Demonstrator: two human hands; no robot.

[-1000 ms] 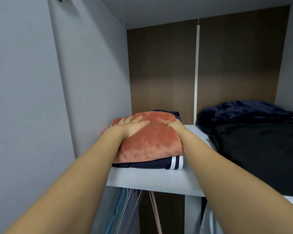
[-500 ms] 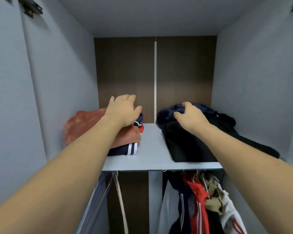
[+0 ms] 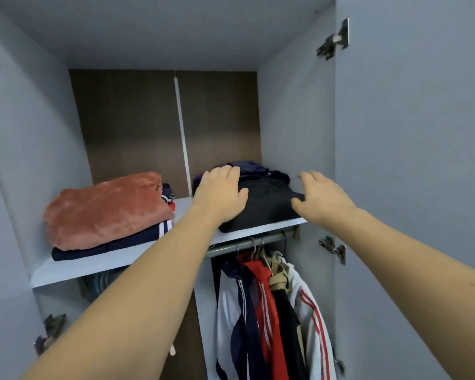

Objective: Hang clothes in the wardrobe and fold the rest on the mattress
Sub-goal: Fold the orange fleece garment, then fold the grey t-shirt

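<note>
Black folded garment (image 3: 266,207) on right side of wardrobe shelf (image 3: 126,256), navy clothes (image 3: 250,167) behind. Left hand (image 3: 220,193) flat on its left edge, right hand (image 3: 321,194) spread at its right edge, neither gripping. Best pressed evenly from both sides, kept square, clear of orange stack (image 3: 104,209).

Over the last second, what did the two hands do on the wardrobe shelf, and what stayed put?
Both hands left the folded orange garment and shifted right: the left hand now rests open on the black folded garment, the right hand open at its right edge. Nothing is gripped. The orange pile, shelf and hanging clothes stayed as they were.
</note>
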